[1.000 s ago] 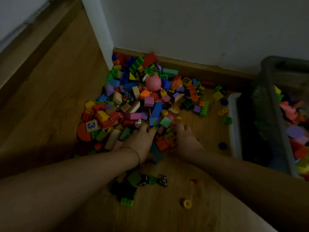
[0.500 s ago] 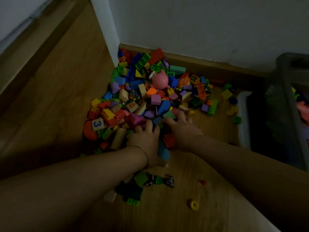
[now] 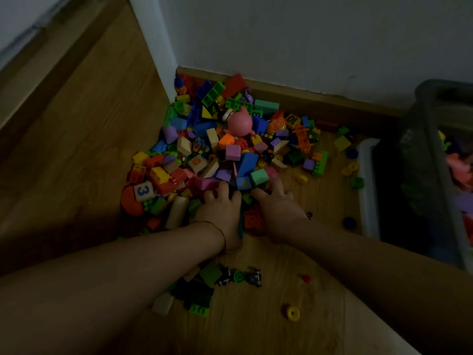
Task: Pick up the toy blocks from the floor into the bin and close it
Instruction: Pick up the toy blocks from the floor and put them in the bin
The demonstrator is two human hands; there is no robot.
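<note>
A heap of colourful toy blocks [image 3: 225, 149] fills the floor corner, with a pink round toy [image 3: 239, 124] near its top. My left hand [image 3: 221, 216] and my right hand [image 3: 277, 211] lie palm down side by side on the heap's near edge, fingers spread over the blocks. Whether either hand grips a block is hidden under the palms. The grey see-through bin [image 3: 435, 155] stands at the right with blocks inside. Its white lid [image 3: 367, 190] lies on the floor beside it.
White walls with a wooden skirting [image 3: 307, 98] close off the corner behind the heap. Loose pieces lie near me: a yellow ring [image 3: 293, 313], a red bead [image 3: 306, 278], small toy cars [image 3: 240, 276], green and dark blocks [image 3: 199, 295].
Both hands have slid forward into the near edge of the heap and come closer together. The view has shifted slightly left, so the bin sits nearer the right edge.
</note>
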